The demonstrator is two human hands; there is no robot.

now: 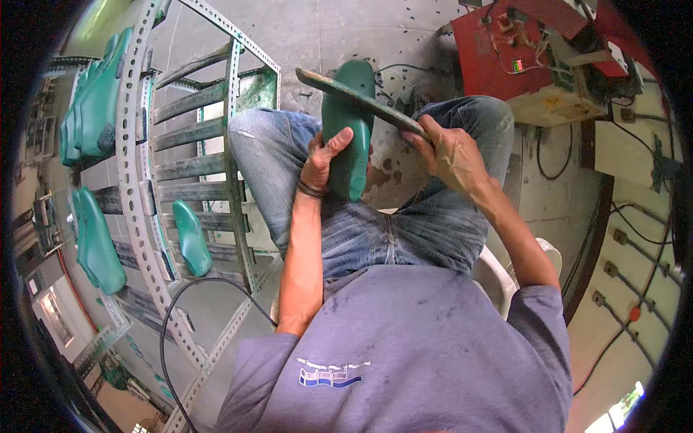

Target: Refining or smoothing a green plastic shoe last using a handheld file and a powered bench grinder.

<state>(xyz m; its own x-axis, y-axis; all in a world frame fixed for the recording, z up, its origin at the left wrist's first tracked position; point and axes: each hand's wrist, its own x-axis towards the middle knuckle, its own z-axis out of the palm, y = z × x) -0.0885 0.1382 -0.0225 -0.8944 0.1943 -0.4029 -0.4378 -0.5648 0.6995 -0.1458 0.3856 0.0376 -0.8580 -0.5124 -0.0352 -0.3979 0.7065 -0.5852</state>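
Left hand (317,162): clasping green foot form (354,160) at 12 o'clock — thumb over its left edge.
Right hand (455,156): gripping flat file (361,103), crossing form toward 10.
Room: scrap-strewn floor (415,43), 12 — between metal rack (125,144), 9, and red machine (484,65), 1.

Past the right hand (455,153) I saw a digital display (517,66) and yellow warning label (554,102) on the red machine (480,61); behind the left hand (321,160), lettering (333,361) and a blue logo (330,379) on the T-shirt (440,339).
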